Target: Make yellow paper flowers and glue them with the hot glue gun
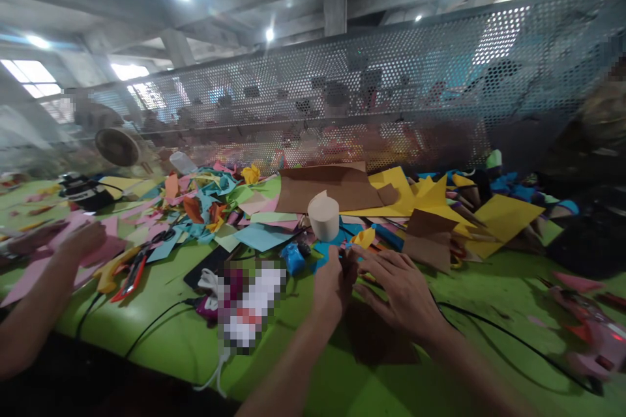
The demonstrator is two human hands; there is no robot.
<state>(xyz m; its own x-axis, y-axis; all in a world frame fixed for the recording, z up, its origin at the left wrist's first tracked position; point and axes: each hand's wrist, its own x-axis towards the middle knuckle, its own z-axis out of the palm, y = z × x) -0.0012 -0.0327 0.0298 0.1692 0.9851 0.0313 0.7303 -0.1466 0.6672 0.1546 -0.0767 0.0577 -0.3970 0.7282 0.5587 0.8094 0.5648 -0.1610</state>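
Observation:
My left hand [332,283] rests on the green table [303,365], just in front of the paper scraps. Its fingers are curled together round something small and dark that I cannot make out. My right hand [403,290] lies beside it with its fingers stretched out and apart, the fingertips touching the left hand's fingers. A small folded yellow paper piece [364,238] and blue scraps [293,257] lie just beyond both hands. A beige paper roll [323,215] stands upright behind them.
Coloured paper lies heaped across the table: brown sheets [332,186], yellow sheets [503,215]. Red-handled scissors [132,273] lie at the left, where another person's arm [44,287] rests on pink paper. Black cables [489,329] cross the table. A perforated metal screen [391,91] closes the far side.

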